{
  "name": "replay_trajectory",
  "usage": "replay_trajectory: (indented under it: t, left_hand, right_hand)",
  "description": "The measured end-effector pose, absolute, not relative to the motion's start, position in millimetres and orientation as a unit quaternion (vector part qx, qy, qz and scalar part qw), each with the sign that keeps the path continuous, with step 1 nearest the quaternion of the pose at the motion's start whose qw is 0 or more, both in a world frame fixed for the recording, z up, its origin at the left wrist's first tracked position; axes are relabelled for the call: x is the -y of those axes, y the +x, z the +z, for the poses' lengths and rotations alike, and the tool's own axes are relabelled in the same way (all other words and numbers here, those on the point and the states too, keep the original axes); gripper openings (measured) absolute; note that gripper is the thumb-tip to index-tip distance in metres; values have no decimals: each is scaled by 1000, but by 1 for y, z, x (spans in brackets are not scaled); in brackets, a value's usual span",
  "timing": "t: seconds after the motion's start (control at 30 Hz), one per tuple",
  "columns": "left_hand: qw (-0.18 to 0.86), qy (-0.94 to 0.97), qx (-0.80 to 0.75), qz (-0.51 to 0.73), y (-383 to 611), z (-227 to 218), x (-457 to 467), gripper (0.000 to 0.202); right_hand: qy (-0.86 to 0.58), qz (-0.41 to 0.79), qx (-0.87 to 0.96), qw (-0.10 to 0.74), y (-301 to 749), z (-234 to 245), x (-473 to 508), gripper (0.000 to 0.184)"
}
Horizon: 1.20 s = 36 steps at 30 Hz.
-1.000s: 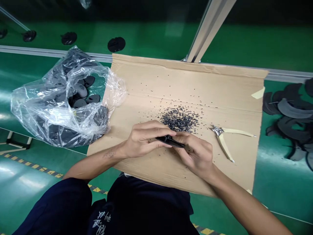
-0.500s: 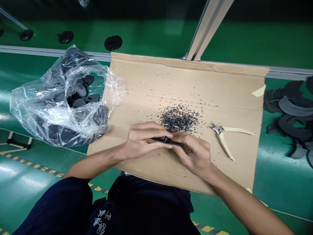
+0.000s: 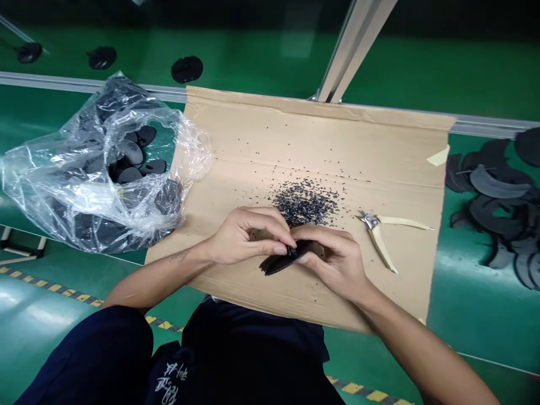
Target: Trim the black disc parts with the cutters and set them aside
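Black curved piece (image 3: 282,260) sits between both hands, over the cardboard (image 3: 320,129), long axis running lower-left to upper-right. Right hand (image 3: 333,261) closes on the upper end; left hand (image 3: 243,236) pinches near the middle, lower tip sticking out. Matte, thin. Black crumbs (image 3: 306,203) lie just beyond the hands; cutters (image 3: 379,236) to their right.

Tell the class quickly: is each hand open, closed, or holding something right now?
Left hand: closed, holding a black curved piece.
Right hand: closed, holding the same piece.
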<state>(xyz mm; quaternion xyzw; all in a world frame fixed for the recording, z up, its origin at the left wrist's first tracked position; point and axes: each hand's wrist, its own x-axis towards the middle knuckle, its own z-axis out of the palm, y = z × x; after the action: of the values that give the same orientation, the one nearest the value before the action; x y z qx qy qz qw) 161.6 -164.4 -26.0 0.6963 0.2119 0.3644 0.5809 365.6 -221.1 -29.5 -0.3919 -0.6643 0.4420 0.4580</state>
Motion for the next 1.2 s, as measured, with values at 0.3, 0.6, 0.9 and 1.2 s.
replay_trajectory:
  t: [0.3,0.6,0.9,1.2]
  left_hand:
    - [552,722,-206,363,161,-30,170,33]
    - [502,738,-294,342,162,-35,181,24]
    - [495,742,-297,341,165,-32,175,26]
    - [486,775,-270,299,167,-35,170,37]
  right_hand:
    - [-404,369,673,498,360,-36,225,13]
    - [-510,190,785,294,419,-18,233,46]
    - [-613,-34,779,131,487,-27,253,44]
    - [-493,-63,850,174,433,3,225,44]
